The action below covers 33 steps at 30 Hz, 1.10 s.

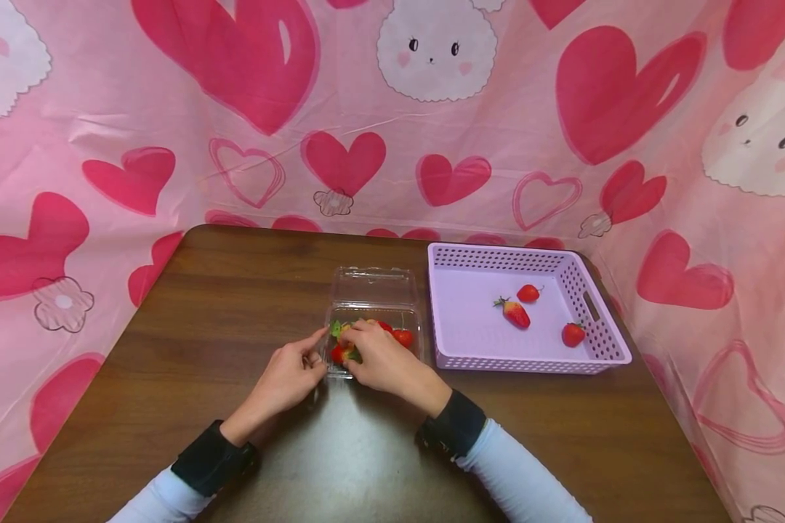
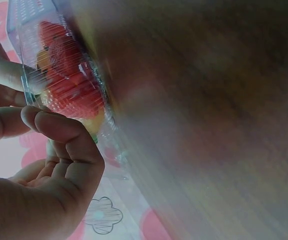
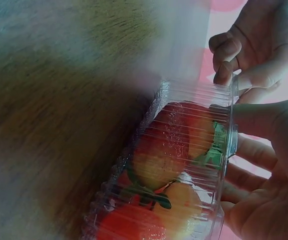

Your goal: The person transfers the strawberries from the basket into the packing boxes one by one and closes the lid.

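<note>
- Head view: a clear plastic clamshell box [image 1: 374,308] sits on the brown wood-grain desk [image 1: 235,290], its lid [image 1: 375,289] open on the far side, which leaves the red strawberries [image 1: 403,338] inside within reach. The left hand [image 1: 291,374] is at the near left corner, probably to steady so light a box. The right hand [image 1: 386,356] bends over the berries; whether its fingers grasp one cannot be told. Just right of the box, a lilac perforated plastic basket [image 1: 471,338] holds three loose strawberries [image 1: 515,314], seemingly kept handy for the right hand.
- Left wrist view: the left thumb and forefinger come together, pinching the box's rim at the corner, perhaps so as not to block the opening.
- Right wrist view: the right thumb crosses the rim; red and yellowish berries with green leaves [image 3: 216,145] press against the ribbed wall.
</note>
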Each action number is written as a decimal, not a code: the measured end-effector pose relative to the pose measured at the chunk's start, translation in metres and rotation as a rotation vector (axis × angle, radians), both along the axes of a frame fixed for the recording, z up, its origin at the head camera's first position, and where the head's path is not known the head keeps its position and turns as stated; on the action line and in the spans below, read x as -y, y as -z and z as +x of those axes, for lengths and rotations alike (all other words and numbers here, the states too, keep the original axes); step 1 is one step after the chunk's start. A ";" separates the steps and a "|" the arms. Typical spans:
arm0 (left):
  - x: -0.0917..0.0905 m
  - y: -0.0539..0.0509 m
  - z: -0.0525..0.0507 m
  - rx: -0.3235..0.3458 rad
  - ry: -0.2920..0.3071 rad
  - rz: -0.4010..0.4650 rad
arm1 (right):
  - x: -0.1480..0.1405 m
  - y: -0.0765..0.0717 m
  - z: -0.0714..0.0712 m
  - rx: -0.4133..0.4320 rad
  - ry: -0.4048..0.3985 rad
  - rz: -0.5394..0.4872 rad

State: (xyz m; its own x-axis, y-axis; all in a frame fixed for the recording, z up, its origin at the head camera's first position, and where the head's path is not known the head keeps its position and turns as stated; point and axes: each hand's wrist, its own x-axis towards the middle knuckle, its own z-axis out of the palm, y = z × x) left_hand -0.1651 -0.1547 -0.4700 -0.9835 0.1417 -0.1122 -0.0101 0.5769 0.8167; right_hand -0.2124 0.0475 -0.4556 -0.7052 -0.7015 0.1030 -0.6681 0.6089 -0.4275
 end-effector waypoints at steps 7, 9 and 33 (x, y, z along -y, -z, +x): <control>0.000 0.000 0.001 0.002 0.005 0.004 | 0.001 0.001 -0.001 0.018 0.003 0.018; 0.000 0.000 0.001 0.002 0.005 0.007 | 0.001 0.001 -0.002 0.025 0.005 0.022; 0.000 0.001 0.000 -0.001 0.000 0.006 | -0.002 0.002 -0.003 0.070 0.008 0.025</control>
State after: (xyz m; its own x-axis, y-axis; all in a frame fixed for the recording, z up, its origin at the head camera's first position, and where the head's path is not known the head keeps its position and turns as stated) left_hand -0.1647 -0.1545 -0.4709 -0.9836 0.1428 -0.1106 -0.0091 0.5723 0.8200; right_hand -0.2154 0.0495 -0.4578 -0.7158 -0.6974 0.0353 -0.6319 0.6255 -0.4576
